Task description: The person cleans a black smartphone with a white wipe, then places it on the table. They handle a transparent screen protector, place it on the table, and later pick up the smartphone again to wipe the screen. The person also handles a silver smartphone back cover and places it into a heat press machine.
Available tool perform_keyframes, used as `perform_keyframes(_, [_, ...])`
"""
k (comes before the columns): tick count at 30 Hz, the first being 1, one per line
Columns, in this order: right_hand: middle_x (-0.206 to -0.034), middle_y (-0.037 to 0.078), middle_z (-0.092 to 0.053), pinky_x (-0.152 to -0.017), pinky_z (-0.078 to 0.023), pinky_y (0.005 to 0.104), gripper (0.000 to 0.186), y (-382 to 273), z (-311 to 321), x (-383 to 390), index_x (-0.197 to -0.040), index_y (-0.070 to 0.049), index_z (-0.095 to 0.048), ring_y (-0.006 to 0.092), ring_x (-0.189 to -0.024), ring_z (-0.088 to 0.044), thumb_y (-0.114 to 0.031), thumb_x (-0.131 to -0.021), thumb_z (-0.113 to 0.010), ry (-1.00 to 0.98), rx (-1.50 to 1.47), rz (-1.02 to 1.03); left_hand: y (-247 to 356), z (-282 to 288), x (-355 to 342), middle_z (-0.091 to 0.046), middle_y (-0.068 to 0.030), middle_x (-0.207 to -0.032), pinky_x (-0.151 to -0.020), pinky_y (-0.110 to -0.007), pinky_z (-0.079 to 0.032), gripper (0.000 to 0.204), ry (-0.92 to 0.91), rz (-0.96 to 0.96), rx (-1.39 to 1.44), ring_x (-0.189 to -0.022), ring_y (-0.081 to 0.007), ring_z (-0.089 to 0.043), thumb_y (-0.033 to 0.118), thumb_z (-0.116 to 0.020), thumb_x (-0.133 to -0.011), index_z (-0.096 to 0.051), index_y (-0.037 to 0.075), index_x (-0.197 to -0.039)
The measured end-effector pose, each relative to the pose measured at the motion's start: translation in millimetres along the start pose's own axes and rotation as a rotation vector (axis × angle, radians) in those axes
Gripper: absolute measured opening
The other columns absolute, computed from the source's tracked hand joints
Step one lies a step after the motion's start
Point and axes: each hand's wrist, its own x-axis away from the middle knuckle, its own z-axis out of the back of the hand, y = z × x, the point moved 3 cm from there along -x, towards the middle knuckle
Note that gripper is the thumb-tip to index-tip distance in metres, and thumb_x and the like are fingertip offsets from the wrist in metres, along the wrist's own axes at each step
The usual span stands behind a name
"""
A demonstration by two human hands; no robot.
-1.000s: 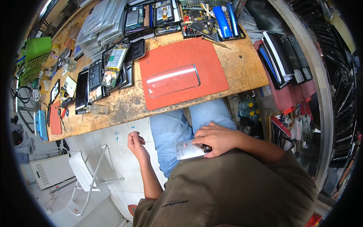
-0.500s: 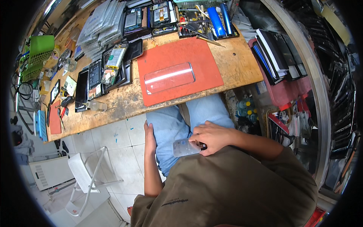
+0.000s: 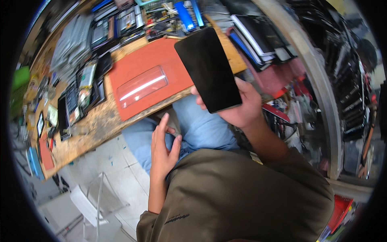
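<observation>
A smartphone [image 3: 209, 70] with a dark, blank screen is raised in front of me, tilted, its lower part in my right hand [image 3: 246, 105]. The fingers wrap round its edges and its back is hidden. My left hand [image 3: 163, 147] hovers above my lap with fingers apart and nothing in it. On the bench, a clear, phone-shaped panel [image 3: 143, 86] with a bright reflection lies on the orange-red mat [image 3: 121, 74]. Neither hand touches the panel or the mat.
Opened phones and parts [image 3: 82, 90] crowd the wooden bench [image 3: 100, 127] left of the mat. Plastic-wrapped packs [image 3: 72, 44] are stacked behind them. Trays of tools [image 3: 159, 26] line the back. Notebooks [image 3: 254, 38] stand to the right. A white chair [image 3: 90, 203] is at lower left.
My right hand has lifted the phone from my lap to above the bench's right side, its dark screen now showing. My left hand has risen over my lap. The view has turned right.
</observation>
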Motion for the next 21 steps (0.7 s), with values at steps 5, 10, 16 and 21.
perform_keyframes(5, [-0.151,0.035,-0.057,-0.109,-0.051,0.0502,0.069,-6.0,9.7,2.9,-0.159,0.008,-0.044,0.0422,-0.13,-0.065,-0.043,-0.112,-0.039,0.073,-0.203,0.105,44.1,-21.1,-17.6,-0.07,-0.0158,-0.104,-0.083,-0.038,-0.054,0.029,-0.142,-0.326,-0.086,-0.093,-0.032,-0.067,-0.004,-0.073,-0.09,-0.074,-0.001,-0.119])
perform_keyframes(10, [-0.15,0.032,-0.06,-0.11,-0.05,0.0501,0.066,-3.7,15.7,4.1,-0.157,0.007,-0.047,0.041,-0.129,-0.065,-0.041,-0.112,-0.041,0.09,-0.208,0.1,73.4,-32.3,-24.6,-0.074,-0.0166,-0.113,-0.078,-0.04,-0.056,0.029,-0.14,-0.564,-0.103,-0.089,-0.0323,-0.069,-0.004,-0.075,-0.085,-0.076,0.0,-0.114])
perform_keyframes(16, [-0.158,0.039,-0.049,-0.122,-0.043,0.0553,0.075,-0.1,15.7,-3.9,-0.161,0.011,-0.041,0.0466,-0.14,-0.058,-0.044,-0.11,-0.043,0.082,-0.201,0.075,98.9,-46.7,-44.7,-0.065,-0.0289,-0.145,-0.069,-0.037,-0.058,0.024,-0.106,-0.647,-0.185,-0.079,-0.0301,-0.07,0.0,-0.075,-0.079,-0.072,0.001,-0.103])
perform_keyframes(21, [-0.159,0.037,-0.049,-0.126,-0.039,0.0565,0.078,3.1,16.6,-6.6,-0.162,0.013,-0.037,0.0476,-0.144,-0.055,-0.042,-0.107,-0.045,0.176,-0.208,0.05,105.7,-50.5,-63.3,-0.056,-0.0375,-0.154,-0.072,-0.038,-0.059,0.018,-0.107,-0.655,-0.188,-0.079,-0.0312,-0.075,-0.003,-0.073,-0.08,-0.063,0.001,-0.094])
